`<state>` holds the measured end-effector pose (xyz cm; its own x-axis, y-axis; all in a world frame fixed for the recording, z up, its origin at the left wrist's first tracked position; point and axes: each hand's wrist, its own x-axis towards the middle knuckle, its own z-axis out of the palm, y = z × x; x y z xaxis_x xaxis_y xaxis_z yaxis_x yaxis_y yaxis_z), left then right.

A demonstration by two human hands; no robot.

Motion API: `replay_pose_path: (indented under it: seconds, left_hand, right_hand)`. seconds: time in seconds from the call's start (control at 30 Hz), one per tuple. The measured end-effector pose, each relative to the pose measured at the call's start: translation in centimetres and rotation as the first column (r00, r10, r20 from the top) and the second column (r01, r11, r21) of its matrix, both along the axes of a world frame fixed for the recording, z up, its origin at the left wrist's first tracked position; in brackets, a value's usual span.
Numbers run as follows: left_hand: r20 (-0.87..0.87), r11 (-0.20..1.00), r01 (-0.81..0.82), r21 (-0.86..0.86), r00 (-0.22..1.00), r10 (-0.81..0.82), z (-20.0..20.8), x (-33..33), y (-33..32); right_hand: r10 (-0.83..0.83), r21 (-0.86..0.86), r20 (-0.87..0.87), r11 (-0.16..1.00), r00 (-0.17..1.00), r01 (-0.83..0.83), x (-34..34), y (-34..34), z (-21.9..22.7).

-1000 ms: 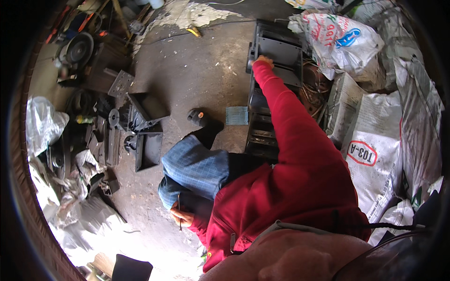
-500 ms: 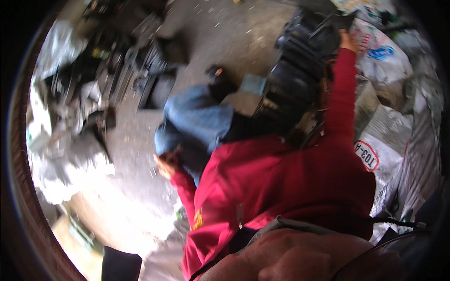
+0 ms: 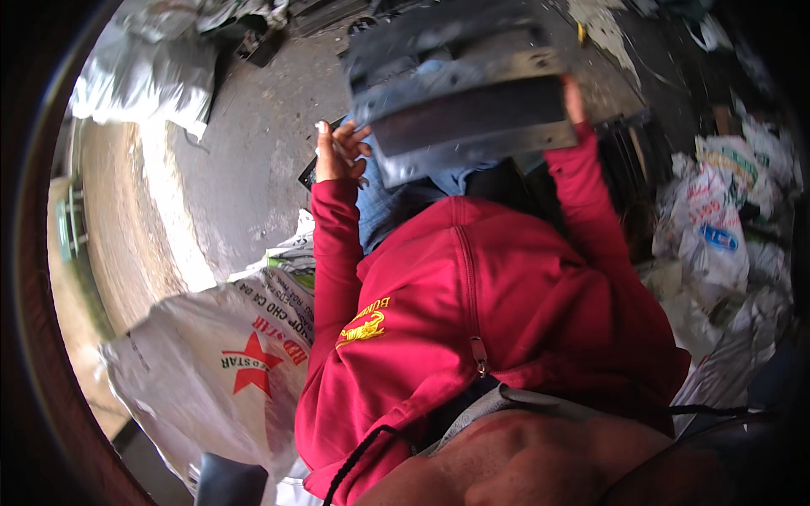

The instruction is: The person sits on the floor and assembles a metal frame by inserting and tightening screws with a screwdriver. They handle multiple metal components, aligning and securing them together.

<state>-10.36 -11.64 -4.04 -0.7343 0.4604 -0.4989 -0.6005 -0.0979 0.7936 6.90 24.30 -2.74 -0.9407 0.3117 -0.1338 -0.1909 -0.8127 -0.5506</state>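
Observation:
My right hand (image 3: 574,91) grips the right edge of a large dark metal casing (image 3: 460,88), lifted in front of my chest and blurred. My left hand (image 3: 339,152) is raised beside the casing's lower left corner with its fingers spread; a thin pale stick lies between the fingers, and whether the hand touches the casing I cannot tell. Both arms are in red sleeves. Blue jeans (image 3: 384,207) show under the casing.
A white woven sack with a red star (image 3: 228,346) lies at my left. More printed white sacks (image 3: 717,236) are piled at the right. A grey bag (image 3: 139,76) sits at the upper left on the concrete floor (image 3: 245,160).
My right hand has lifted the dark casing off the floor and swung it across in front of me. My left hand rose from beside my knee to the casing. The view turned.

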Motion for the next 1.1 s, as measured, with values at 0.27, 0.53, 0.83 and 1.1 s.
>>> replay_pose_path:
  seconds: [0.27,0.53,0.83,1.1]
  left_hand:
    - [-0.24,0.948,-0.27,-0.166,0.944,0.227,-8.9,0.4,-2.2]
    - [-0.488,0.573,-0.286,-0.768,0.841,-0.235,-8.7,4.6,-2.9]
    - [-0.829,0.7,-0.497,-0.512,0.5,-0.251,16.0,3.6,-9.6]
    - [-0.782,-0.668,-0.682,-0.299,0.577,-0.238,40.6,15.9,-26.7]
  right_hand:
    - [0.08,0.781,0.344,0.529,0.936,-0.332,-3.2,-6.1,-8.1]
    - [0.032,0.851,0.338,0.416,0.94,-0.32,-0.9,-2.4,-15.4]
    - [0.094,0.833,0.549,-0.135,0.83,-0.536,3.0,0.9,-12.7]
    - [0.001,0.895,0.36,-0.281,0.933,-0.346,-5.0,7.8,-8.4]
